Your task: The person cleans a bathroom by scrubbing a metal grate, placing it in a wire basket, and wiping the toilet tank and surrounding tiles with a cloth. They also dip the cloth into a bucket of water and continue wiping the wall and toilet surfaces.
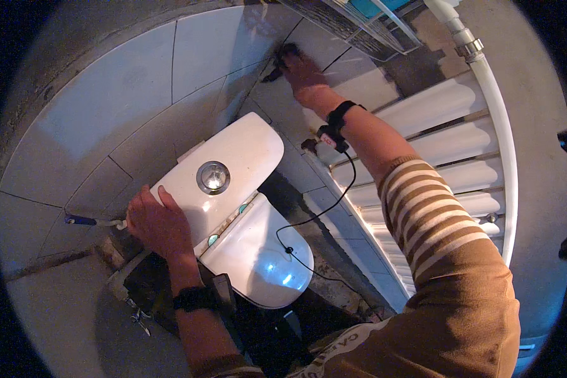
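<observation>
My left hand (pixel 160 222) rests at the left corner of a white toilet cistern lid (pixel 245 146), its thumb apart from the bent fingers. A round chrome flush button (pixel 213 177) sits in the lid. Beyond the cistern, my right hand (pixel 304 71) reaches into the tiled wall corner. It grips a dark handheld tool (pixel 274 73), blurred and partly covered by the fingers, so its kind is unclear. The tool's tip lies near the joint between the two walls. The toilet's seat cover (pixel 269 255) is down.
A white ribbed radiator (pixel 434 137) and a white pipe (pixel 501 137) flank my right arm. Above is a wire rack (pixel 378 28). A blue-handled fitting (pixel 80 219) juts out beside my left hand. A black cable (pixel 319 212) from my right wrist crosses the seat cover.
</observation>
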The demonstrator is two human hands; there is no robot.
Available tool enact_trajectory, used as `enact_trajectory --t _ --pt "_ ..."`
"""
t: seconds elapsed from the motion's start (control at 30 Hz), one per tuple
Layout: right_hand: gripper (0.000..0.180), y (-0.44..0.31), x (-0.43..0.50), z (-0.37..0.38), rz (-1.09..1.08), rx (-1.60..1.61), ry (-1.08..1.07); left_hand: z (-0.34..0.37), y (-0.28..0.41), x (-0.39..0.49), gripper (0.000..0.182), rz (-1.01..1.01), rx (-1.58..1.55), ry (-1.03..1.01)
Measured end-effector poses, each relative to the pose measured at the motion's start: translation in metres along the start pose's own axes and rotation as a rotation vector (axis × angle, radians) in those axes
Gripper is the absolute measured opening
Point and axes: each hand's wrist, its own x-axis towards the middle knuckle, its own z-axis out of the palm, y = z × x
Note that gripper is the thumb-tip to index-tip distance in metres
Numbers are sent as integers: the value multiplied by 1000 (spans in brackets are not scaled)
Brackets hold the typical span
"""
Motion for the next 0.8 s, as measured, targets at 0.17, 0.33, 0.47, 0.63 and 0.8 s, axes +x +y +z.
enact_trajectory --t 0.17,0.33,0.47,0.63,0.8 --pt "47 -24 -52 10 -155 123 -274 -3 0 -1 35 10 -16 3" --pt "45 3 -100 -57 -103 -194 -258 -4 1 1 35 -6 -45 -39" --pt "45 25 -50 -51 1 -92 178 2 2 -2 35 7 0 39" --pt "46 -30 -58 -18 -229 -254 -355 2 1 0 33 10 -36 64" --pt "46 20 -59 -68 51 -83 55 1 1 1 31 -5 -62 11"
